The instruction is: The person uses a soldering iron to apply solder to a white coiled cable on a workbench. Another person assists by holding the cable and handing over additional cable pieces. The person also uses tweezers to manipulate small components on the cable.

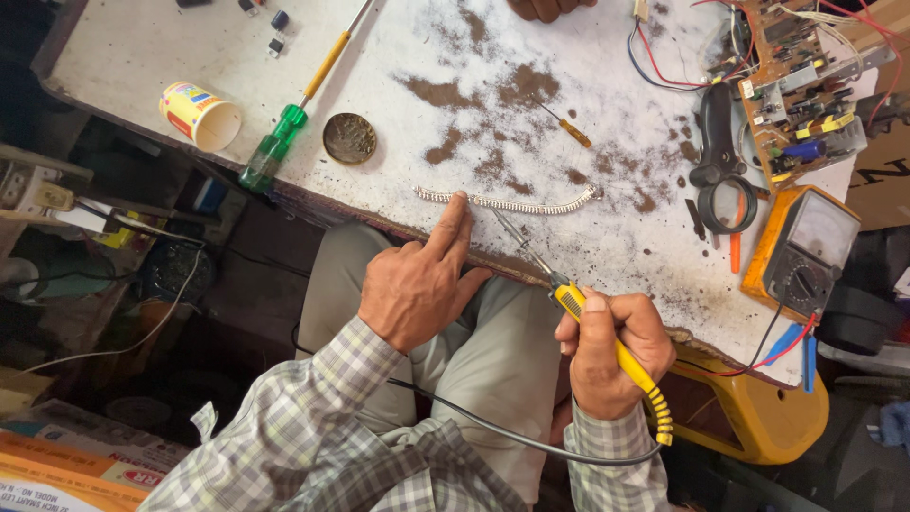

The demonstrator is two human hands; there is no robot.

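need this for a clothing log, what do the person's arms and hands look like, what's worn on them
Both arms wear long sleeves of one checked shirt, pale grey and white plaid with thin darker lines. The cuffs end at the wrists. The left hand and right hand are bare: no gloves, and no rings or watch that I can see.

White coil strip [512,201], yellow-handled soldering iron [607,346]

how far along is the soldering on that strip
Early, by the look of it. Done: the strip lies flat at the table edge. In hand: the left hand pins its end, the right hand aims the soldering iron near it. Left: tip not yet touching.
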